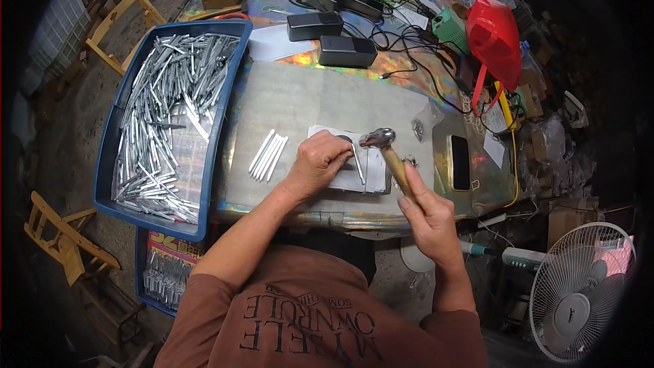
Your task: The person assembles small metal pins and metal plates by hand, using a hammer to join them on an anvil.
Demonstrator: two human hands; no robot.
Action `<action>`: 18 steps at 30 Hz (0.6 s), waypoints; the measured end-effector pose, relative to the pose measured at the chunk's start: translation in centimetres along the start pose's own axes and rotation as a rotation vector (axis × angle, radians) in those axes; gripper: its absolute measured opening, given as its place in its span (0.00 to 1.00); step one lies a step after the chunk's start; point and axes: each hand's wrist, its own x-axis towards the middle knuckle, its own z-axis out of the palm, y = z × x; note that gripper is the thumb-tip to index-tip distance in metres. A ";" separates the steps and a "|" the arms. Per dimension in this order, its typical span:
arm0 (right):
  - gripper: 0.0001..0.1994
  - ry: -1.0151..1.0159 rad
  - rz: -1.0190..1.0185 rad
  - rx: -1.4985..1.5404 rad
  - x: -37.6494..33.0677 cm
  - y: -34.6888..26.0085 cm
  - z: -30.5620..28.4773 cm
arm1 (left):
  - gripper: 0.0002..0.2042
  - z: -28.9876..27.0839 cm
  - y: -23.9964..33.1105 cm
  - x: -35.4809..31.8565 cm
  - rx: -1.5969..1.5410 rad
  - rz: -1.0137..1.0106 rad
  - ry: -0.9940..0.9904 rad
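Observation:
My right hand [430, 215] is closed round the wooden handle of a hammer [379, 138]. Its metal head hangs over the work block, just right of my left hand [320, 160]. The fingers of that left hand are pinched at the upper part of a slim silver metal strip [359, 165], partly hiding it. The strip lies over a flat, light-coloured block [349, 176] near the table's front edge. A small dark piece shows at the fingertips, too covered to name. Left of my left hand, several similar strips [268, 156] lie side by side on the grey mat.
A blue tray [103, 157] full of metal strips stands at the left, with another tray of them below. Black boxes [347, 51] and tangled cables are at the back. A red bag [492, 34], a phone [460, 162] and a fan [579, 293] are on the right.

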 end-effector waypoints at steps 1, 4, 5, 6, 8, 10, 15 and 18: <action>0.22 0.003 -0.001 -0.001 -0.1 0.1 0.0 | 0.04 0.0 -0.1 0.2 -0.004 0.003 -0.009; 0.23 0.045 0.421 0.479 -1.0 0.4 0.4 | 0.04 -0.1 -0.2 0.2 -0.009 -0.011 -0.004; 0.23 0.046 0.417 0.478 -1.2 0.9 1.0 | 0.04 -0.1 -0.1 0.2 -0.008 -0.007 -0.002; 0.24 0.073 0.521 0.640 -1.2 1.5 1.7 | 0.04 -0.2 0.0 0.2 -0.013 -0.025 -0.002; 0.25 0.120 0.674 0.915 -1.4 2.5 3.2 | 0.04 -0.1 0.2 0.5 -0.024 -0.039 -0.009; 0.25 0.145 0.684 1.045 -1.5 3.2 4.6 | 0.04 -0.4 0.5 0.7 -0.075 -0.111 0.025; 0.25 0.134 0.683 1.200 -1.7 4.1 6.4 | 0.04 -1.1 1.1 -0.2 -0.203 -0.335 0.035; 0.26 0.077 0.589 0.714 -2.4 4.9 6.5 | 0.05 -1.7 1.5 -1.1 -0.256 -0.437 0.023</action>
